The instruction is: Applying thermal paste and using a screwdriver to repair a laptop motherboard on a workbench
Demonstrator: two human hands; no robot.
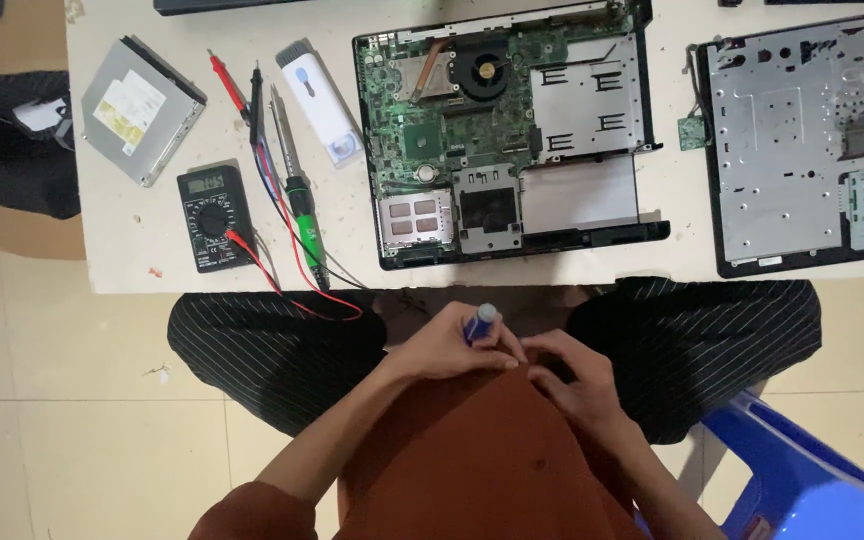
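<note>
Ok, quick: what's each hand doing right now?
Left hand: closed on a blue-handled screwdriver.
Right hand: fingers curled beside the left; whether it holds anything cannot be told.

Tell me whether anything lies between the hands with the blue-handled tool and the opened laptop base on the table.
Nothing visible does. The left hand grips the blue-handled tool over the lap, with the right hand beside it. The opened laptop base lies straight ahead, past the bare table edge. The multimeter and its leads sit off to the left.

Even, fairly bright indoor light falls from above on the pale table [572, 275], with soft glare on the metal plates of the opened laptop [512, 130], dim shadow under the table edge, and mild blur toward the frame's edges.
</note>
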